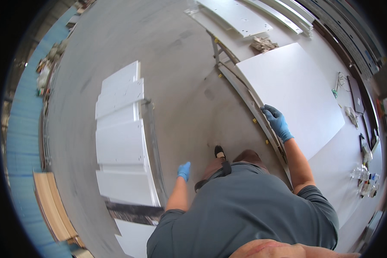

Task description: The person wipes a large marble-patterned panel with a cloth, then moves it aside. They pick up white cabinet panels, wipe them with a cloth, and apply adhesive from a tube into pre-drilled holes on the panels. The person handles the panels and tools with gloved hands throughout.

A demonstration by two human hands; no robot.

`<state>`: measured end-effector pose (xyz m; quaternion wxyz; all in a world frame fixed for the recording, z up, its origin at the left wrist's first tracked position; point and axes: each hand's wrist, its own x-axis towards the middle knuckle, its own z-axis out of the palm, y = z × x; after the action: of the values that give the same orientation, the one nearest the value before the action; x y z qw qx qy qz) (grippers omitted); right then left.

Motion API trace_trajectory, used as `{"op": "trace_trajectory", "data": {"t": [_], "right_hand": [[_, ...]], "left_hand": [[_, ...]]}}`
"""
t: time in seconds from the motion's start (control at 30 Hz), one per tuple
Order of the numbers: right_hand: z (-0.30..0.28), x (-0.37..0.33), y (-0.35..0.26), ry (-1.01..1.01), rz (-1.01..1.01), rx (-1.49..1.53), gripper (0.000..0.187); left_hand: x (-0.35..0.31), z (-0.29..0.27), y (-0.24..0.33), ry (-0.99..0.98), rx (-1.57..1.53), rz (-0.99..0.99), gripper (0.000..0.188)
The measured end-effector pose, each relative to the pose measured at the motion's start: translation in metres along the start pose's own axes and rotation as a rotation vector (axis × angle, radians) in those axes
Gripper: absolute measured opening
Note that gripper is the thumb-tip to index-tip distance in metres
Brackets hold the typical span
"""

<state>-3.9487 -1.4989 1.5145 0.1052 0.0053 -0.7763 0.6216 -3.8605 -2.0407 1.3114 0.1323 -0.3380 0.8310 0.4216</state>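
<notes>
A large flat white panel point(294, 94) lies on the worktable at my right, and its left edge reaches the table's side. My right hand point(277, 122), in a blue glove, is at that left edge with bent fingers closed on it. Low at my left side hangs my left hand point(183, 171), also blue-gloved, over the grey floor between table and rack. It holds nothing, and its fingers look loosely extended, though they show only small.
Several white panels point(120, 142) rest on a metal rack point(152, 142) to my left. More white panels point(234, 17) and a crumpled cloth point(263, 44) lie on the table's far part. Plastic bottles point(364, 174) stand at its right side. Wooden boards point(56, 206) lean at far left.
</notes>
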Motion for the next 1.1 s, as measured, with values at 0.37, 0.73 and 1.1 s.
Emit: {"op": "trace_trajectory", "data": {"t": [0.37, 0.73, 1.1], "right_hand": [[-0.031, 0.241, -0.014, 0.202, 0.088, 0.565, 0.050], [-0.019, 0.569, -0.024, 0.349, 0.230, 0.642, 0.047], [-0.022, 0.794, -0.010, 0.851, 0.615, 0.836, 0.058]], "left_hand": [[0.159, 0.018, 0.545, -0.218, -0.271, 0.698, 0.049], [0.246, 0.029, 0.912, -0.464, -0.188, 0.731, 0.052], [0.422, 0.096, 1.265, -0.657, -0.555, 0.507, 0.075]]}}
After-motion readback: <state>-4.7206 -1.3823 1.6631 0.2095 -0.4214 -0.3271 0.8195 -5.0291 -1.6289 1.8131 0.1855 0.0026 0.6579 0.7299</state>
